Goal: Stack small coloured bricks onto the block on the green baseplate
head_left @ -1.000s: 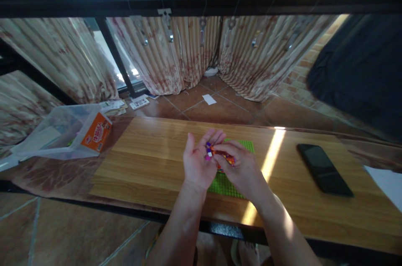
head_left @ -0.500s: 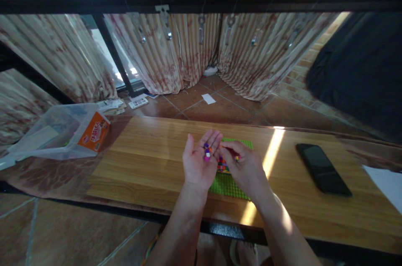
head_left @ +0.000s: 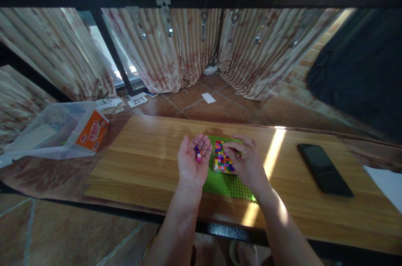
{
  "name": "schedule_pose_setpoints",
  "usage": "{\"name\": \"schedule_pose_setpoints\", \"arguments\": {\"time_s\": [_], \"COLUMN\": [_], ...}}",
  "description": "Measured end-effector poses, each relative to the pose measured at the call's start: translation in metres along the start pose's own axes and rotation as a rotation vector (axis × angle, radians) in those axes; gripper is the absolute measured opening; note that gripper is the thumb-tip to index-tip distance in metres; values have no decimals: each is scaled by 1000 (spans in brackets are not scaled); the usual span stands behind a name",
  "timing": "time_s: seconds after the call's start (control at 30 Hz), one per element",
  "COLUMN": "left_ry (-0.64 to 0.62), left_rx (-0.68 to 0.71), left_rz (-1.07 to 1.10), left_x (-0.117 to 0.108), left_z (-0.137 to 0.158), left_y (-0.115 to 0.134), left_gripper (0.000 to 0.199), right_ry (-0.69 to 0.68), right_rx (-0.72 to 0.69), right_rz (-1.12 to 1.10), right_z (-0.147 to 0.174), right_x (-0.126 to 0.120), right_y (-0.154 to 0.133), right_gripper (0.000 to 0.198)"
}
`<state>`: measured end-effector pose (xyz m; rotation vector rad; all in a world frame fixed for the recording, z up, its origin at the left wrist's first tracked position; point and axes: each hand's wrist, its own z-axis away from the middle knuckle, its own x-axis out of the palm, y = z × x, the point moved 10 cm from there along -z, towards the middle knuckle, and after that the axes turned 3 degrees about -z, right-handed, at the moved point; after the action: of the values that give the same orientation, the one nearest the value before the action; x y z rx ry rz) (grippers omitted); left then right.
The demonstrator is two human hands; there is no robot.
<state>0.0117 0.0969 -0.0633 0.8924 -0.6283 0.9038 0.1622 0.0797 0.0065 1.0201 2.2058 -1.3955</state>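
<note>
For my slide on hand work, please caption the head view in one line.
Left hand cups small bricks while right hand touches a colourful block on a green baseplate.

The hands have drawn apart. The right hand, earlier up against the left palm, is now down over the multicoloured brick block on the green baseplate, fingertips at the block's top edge. The block, hidden before, is now in plain view. The left hand has shifted left and lower, with fewer loose bricks on it.
</note>
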Motion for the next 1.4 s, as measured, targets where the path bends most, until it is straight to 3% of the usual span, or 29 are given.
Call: {"name": "schedule_pose_setpoints", "arguments": {"time_s": [0.43, 0.7, 0.97, 1.4], "left_ry": [10, 9, -3, 15], "left_rx": [4, -7, -17, -23], "left_rz": [1, -8, -14, -47], "left_x": [-3, -2, 1, 0], "left_z": [0, 1, 5, 5], "left_y": [2, -3, -4, -8], "left_gripper": [35, 35, 35, 36], "right_ry": [33, -7, -13, -17], "right_rx": [314, 459, 414, 466], "right_rz": [-407, -485, -461, -541], "right_z": [5, 5, 3, 6], "right_x": [22, 31, 31, 32], "right_y": [45, 59, 54, 62], "right_gripper": [12, 22, 21, 26]}}
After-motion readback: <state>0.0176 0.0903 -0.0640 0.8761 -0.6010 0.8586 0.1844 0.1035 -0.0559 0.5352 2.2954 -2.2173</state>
